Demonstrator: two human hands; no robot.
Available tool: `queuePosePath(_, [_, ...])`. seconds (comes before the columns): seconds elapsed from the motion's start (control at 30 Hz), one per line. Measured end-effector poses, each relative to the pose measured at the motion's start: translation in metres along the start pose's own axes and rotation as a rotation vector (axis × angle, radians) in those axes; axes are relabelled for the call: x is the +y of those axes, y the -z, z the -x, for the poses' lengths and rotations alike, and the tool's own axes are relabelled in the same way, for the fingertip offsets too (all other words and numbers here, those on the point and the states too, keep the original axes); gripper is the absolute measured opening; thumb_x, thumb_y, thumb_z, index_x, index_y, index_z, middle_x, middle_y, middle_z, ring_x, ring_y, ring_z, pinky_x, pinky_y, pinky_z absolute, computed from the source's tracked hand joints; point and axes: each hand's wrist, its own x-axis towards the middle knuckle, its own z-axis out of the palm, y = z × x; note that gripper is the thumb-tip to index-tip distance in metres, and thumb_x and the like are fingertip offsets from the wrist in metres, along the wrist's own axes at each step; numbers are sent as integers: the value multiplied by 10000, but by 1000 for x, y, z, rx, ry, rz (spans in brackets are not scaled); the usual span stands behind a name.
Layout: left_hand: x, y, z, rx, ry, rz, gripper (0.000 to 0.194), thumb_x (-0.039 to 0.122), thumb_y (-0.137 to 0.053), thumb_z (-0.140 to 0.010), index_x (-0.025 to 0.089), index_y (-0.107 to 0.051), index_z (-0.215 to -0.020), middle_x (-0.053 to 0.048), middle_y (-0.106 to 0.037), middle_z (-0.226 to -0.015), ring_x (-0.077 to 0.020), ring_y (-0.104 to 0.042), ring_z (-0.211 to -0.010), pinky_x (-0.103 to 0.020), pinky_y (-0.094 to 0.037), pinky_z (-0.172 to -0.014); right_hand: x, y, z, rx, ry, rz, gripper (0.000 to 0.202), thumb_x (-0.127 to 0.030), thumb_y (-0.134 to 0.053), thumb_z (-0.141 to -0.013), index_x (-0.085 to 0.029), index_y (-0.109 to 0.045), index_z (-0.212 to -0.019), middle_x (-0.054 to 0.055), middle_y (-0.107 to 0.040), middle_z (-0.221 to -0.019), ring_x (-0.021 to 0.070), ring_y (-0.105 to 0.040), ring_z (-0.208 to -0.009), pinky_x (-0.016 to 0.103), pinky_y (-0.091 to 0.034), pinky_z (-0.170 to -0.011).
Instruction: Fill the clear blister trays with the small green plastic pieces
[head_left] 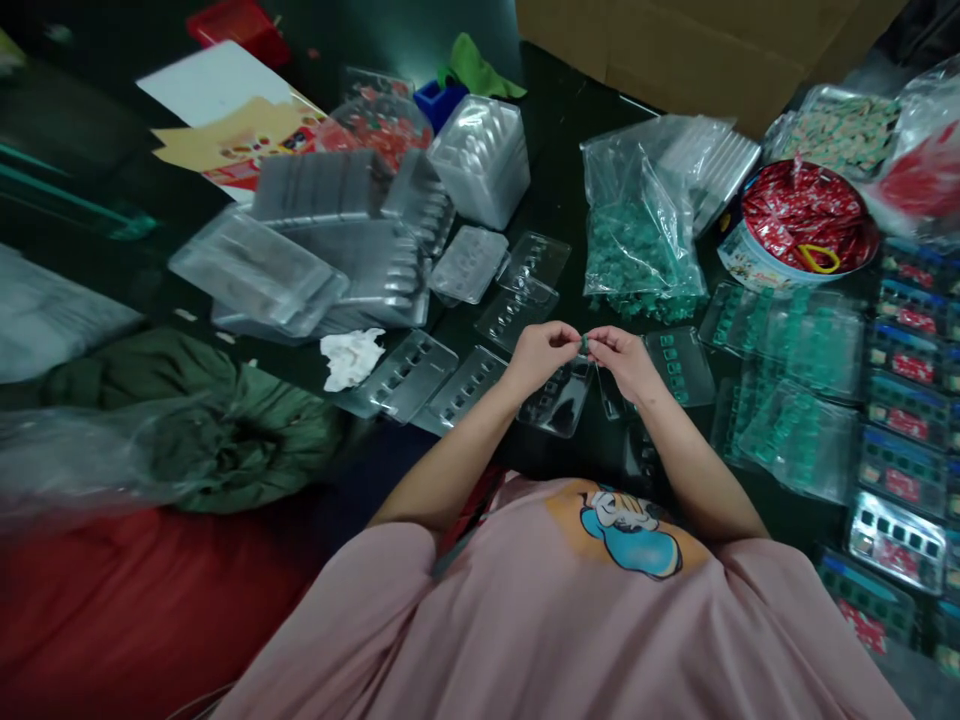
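Note:
A small green piece (pixel 584 344) is pinched between the fingertips of my left hand (pixel 541 357) and my right hand (pixel 624 362), above the dark table. Its exact kind is too small to make out. Below the hands lies a clear plastic tray (pixel 559 405) with a row of square wells, partly hidden by my left hand. More clear trays (pixel 415 376) lie to the left. Just right of my right hand, another tray (pixel 679 368) has green pieces in its wells. Beyond the hands, a clear bag (pixel 637 225) spills green pieces (pixel 664 302) onto the table.
Stacked clear trays (pixel 330 245) and upright nested ones (pixel 484 160) stand at the left. Filled green trays (pixel 802 400) overlap at the right, beside rows of packed trays (pixel 904 430). A round tin (pixel 765 250) holds red packets and yellow-handled scissors (pixel 819 259). A cardboard box (pixel 697 60) stands behind.

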Motion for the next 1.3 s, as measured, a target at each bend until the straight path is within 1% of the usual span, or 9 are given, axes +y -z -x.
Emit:
queuePosePath(0.1, [-9,-3,9,46,51,85,105,252,-673,-652,166,-654,-710,2,-643,-692,-124,-565,-642,-258,-454,-640,4,-2,7,-58,5,29,328,-495,-734,-687,-198,-611,-752,-37,-558,-658,99,-484,-620,246,-383,-600])
queuePosePath(0.27, [-19,-4,18,130,217,456,175,234,-690,-608,172,-536,-660,3,-649,-762,-88,-544,-619,-237,-457,-623,14,-15,14,-43,0,-36,331,-513,-690,-726,-207,-564,-716,-42,-508,-638,94,-414,-587,243,-315,-555])
queuePosePath(0.43, [-25,0,25,24,270,599,289,255,-744,-591,193,-620,-845,21,-612,-748,-84,-540,-617,-223,-446,-609,25,-25,10,43,-97,-103,318,-497,-699,-689,-216,-550,-704,-34,-526,-629,104,-469,-604,230,-287,-518])
queuePosePath(0.53, [-27,5,26,-21,142,385,422,252,-773,-594,195,-679,-1001,-3,-639,-829,-112,-570,-702,-244,-456,-664,27,-27,5,74,-119,-62,302,-474,-704,-681,-210,-556,-691,-33,-531,-612,111,-492,-613,232,-315,-532])
queuePosePath(0.67, [-26,14,22,31,-49,-62,308,267,-734,-685,174,-732,-978,-20,-648,-826,-131,-564,-721,-269,-449,-709,25,-30,1,57,-138,-43,281,-450,-701,-686,-204,-566,-703,-33,-558,-634,116,-533,-641,233,-381,-578])
queuePosePath(0.77, [-27,22,20,20,-142,-261,273,292,-680,-763,183,-748,-1005,-39,-667,-885,-144,-594,-762,-277,-459,-738,29,-28,-1,23,-147,2,253,-435,-673,-695,-197,-592,-722,-28,-583,-662,113,-548,-639,233,-393,-583])
queuePosePath(0.9, [-40,31,18,-71,-171,-374,264,296,-643,-810,180,-755,-1018,-61,-699,-957,-166,-635,-837,-286,-479,-787,38,-18,-4,-10,-98,89,235,-405,-639,-705,-186,-650,-790,-18,-619,-701,112,-558,-636,246,-415,-608])
queuePosePath(1.07, [-65,35,13,-236,-159,-432,259,277,-622,-834,186,-760,-1034,-59,-715,-978,-176,-666,-876,-284,-499,-831,44,-5,-8,39,4,144,206,-383,-623,-716,-197,-650,-799,-26,-606,-675,122,-559,-637,266,-442,-644])
queuePosePath(1.3, [-72,31,11,-248,-245,-649,265,230,-609,-865,198,-747,-1089,-69,-687,-1000,-187,-651,-934,-311,-501,-895,45,5,-11,48,65,197,173,-364,-602,-756,-200,-633,-799,-26,-590,-677,123,-543,-641,267,-435,-653])
